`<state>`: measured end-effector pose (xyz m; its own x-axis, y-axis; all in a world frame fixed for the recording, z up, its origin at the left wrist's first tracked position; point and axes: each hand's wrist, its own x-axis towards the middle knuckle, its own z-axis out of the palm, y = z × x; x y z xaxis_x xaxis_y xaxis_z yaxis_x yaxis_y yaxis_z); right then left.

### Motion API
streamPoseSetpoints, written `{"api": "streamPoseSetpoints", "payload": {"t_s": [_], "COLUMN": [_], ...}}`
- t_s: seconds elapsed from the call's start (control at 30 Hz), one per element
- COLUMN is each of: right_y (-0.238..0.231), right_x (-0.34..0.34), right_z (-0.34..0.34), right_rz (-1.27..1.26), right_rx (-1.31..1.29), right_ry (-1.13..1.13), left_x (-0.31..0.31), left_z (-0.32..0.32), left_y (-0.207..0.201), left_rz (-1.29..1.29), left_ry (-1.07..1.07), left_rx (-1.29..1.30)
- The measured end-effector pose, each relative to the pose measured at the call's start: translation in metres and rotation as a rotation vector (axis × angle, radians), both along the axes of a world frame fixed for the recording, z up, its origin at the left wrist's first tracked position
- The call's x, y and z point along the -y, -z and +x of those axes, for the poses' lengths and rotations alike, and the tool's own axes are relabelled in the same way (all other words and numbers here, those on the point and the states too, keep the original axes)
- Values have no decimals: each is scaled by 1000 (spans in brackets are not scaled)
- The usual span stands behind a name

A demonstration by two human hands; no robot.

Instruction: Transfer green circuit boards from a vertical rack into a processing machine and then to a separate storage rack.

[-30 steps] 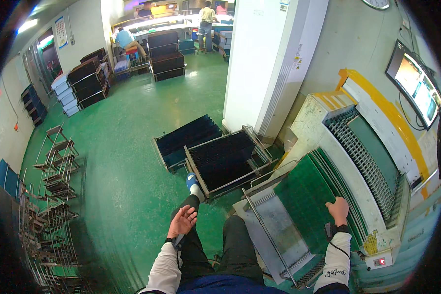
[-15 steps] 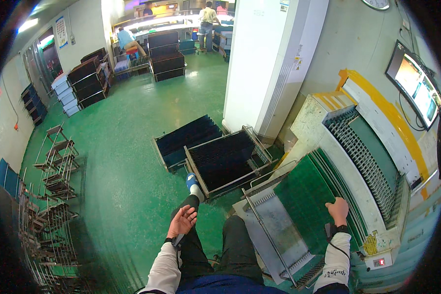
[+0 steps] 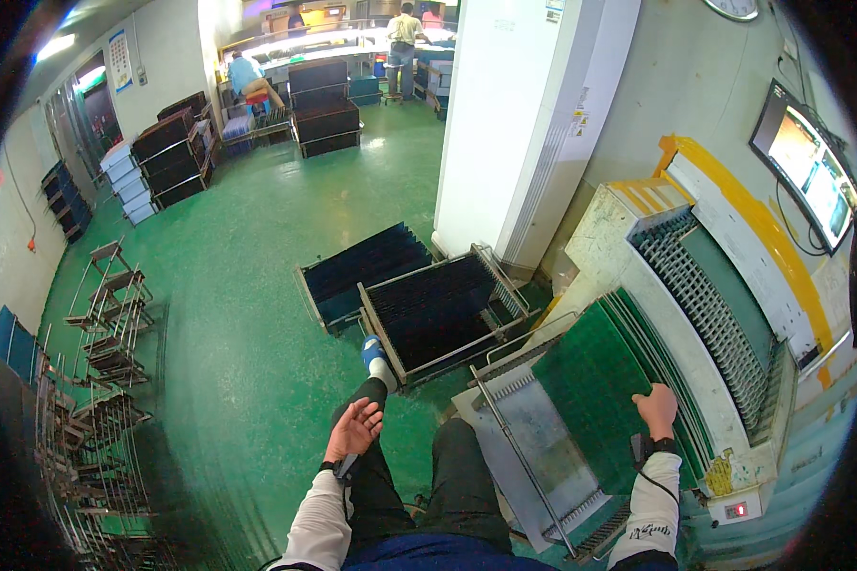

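Over my right thigh side, several thin green boards (image 3: 590,366) stand in a metal rack (image 3: 512,447) with comb-like slotted edges. My right hand (image 3: 656,411) is closed at the near right edge of the front board, its fingers curled over the edge. My left hand (image 3: 356,428) hangs above my left leg, palm turned up, fingers loosely apart, holding nothing. Close behind the rack stands a pale machine (image 3: 705,352) with a row of slotted rollers (image 3: 705,314). Ahead of my foot, a wire rack (image 3: 438,285) holds dark boards.
A second rack of dark boards (image 3: 367,276) sits beside a white pillar (image 3: 500,124). Empty metal racks (image 3: 114,333) line the left side. A monitor (image 3: 809,167) hangs on the right wall. Farther back are stacked racks (image 3: 324,105) and people (image 3: 403,48) at a lit bench.
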<state>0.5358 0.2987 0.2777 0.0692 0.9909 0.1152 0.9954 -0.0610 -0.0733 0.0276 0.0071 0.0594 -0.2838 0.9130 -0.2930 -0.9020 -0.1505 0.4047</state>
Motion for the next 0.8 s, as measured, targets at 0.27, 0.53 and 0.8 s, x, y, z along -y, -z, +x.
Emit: {"api": "streamPoseSetpoints", "payload": {"t_s": [0.27,0.53,0.8], "right_y": [9,3,-2], "right_x": [-5,-1,2], "right_z": [10,2,-3], "right_rz": [-3,11,-3], "right_rx": [25,10,17], "right_ry": [9,4,18], "left_x": [-1,0,0], "left_z": [1,-1,-2], "left_y": [-2,4,4], "left_rz": [6,34,26], "left_ry": [2,12,13], "left_rx": [9,40,27]}}
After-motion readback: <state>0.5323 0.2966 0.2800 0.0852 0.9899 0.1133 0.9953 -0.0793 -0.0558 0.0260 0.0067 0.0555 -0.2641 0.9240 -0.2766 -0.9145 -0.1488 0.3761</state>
